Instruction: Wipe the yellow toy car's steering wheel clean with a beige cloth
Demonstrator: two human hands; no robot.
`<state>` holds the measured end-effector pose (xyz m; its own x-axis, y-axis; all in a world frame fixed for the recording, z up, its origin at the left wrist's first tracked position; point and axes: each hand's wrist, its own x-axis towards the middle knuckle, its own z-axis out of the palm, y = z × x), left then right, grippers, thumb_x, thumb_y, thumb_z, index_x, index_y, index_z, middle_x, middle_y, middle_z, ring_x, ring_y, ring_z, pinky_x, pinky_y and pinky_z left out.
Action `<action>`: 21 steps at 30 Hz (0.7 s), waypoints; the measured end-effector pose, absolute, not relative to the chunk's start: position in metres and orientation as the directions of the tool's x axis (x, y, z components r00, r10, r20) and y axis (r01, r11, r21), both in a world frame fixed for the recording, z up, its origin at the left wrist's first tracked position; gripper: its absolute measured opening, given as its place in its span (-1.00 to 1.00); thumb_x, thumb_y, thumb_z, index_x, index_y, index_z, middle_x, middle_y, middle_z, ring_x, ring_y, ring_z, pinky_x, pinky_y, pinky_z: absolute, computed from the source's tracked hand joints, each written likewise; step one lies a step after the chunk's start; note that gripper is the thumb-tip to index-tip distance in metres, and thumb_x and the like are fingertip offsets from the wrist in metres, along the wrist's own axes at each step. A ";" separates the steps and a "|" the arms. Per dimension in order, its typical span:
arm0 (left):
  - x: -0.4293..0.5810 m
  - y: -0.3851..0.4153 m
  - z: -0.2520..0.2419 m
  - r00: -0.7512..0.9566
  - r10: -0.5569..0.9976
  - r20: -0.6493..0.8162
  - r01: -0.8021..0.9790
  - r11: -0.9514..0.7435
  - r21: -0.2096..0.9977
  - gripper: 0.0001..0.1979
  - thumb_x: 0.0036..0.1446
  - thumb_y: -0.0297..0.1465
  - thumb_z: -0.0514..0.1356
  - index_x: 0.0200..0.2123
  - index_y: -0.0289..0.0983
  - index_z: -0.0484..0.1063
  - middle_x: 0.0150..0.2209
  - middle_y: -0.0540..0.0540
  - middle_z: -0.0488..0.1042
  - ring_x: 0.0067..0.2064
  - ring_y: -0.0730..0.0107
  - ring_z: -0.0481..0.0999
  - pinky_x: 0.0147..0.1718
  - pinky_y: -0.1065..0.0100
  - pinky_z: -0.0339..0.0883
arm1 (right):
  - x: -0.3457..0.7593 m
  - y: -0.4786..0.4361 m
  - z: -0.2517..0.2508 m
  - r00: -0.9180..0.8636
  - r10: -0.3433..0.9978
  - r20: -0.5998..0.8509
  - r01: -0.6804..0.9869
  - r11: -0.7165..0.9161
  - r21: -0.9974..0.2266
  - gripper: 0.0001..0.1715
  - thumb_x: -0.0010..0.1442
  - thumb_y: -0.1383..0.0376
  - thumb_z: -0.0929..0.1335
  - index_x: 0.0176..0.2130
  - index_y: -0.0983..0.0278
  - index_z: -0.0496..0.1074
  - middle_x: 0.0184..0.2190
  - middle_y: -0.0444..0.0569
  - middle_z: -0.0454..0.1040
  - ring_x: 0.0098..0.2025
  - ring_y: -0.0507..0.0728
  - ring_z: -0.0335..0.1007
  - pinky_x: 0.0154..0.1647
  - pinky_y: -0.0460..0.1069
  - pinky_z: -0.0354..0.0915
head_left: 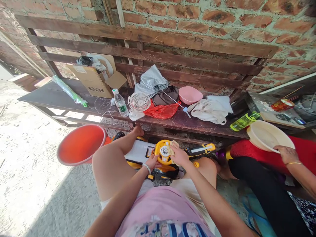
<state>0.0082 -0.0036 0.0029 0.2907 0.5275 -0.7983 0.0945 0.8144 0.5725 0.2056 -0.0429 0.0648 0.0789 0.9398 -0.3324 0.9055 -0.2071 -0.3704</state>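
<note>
Between my knees stands a yellow, white and black ride-on toy car point(140, 151) with a round yellow steering wheel point(160, 144). My left hand point(151, 162), with a beaded bracelet at the wrist, is closed on the wheel's lower left rim. A crumpled beige cloth point(174, 144) is in my right hand point(180, 156), pressed against the right side of the wheel. My right fingers partly cover the cloth and the rim. Right of the wheel runs a black and yellow part point(201, 149) of the toy.
A large orange bucket point(81, 144) stands at left. The wooden bench point(98, 108) holds a cardboard box point(92, 80), water bottle point(120, 103), white fan point(139, 102), red plastic bag point(161, 111) and pink basin point(190, 94). At right, another person's hand point(287, 154) grips a cream basin point(269, 135).
</note>
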 end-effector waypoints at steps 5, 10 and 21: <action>0.010 -0.004 0.005 0.295 0.536 -0.791 0.065 0.815 0.576 -0.83 0.45 -0.31 0.01 -0.01 -0.26 0.25 -0.39 -0.07 0.58 -0.46 0.37 0.62 -0.27 0.31 0.57 | 0.155 -0.083 0.066 0.136 0.902 -0.410 0.937 -0.251 -0.242 -0.26 0.24 0.24 0.29 0.36 0.36 0.23 0.33 0.26 0.30 0.16 0.30 0.45 0.13 0.10 0.33; 0.010 -0.005 0.004 0.307 0.537 -0.786 0.085 0.807 0.584 -0.83 0.47 -0.32 -0.06 -0.04 -0.23 0.26 -0.49 0.05 0.49 -0.53 0.47 0.53 -0.32 0.40 0.53 | 0.128 -0.101 0.073 0.054 0.912 -0.407 0.964 -0.154 -0.217 -0.27 0.20 0.25 0.34 0.31 0.38 0.27 0.25 0.30 0.34 0.09 0.30 0.47 0.05 0.08 0.36; 0.005 -0.004 0.004 0.332 0.520 -0.787 0.113 0.806 0.580 -0.81 0.44 -0.21 0.05 -0.06 -0.20 0.28 -0.34 -0.06 0.61 -0.38 0.35 0.65 -0.21 0.29 0.55 | 0.167 -0.055 0.100 -0.027 0.999 -0.031 0.878 0.009 -0.479 -0.40 0.27 0.28 0.31 0.28 0.18 0.37 0.25 0.04 0.42 0.20 0.22 0.32 0.24 0.07 0.24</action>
<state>0.0054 -0.0038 0.0037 0.3324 0.5199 -0.7869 0.1131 0.8064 0.5805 0.1675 -0.0549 0.0998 -0.0269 0.9992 -0.0310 0.8779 0.0087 -0.4788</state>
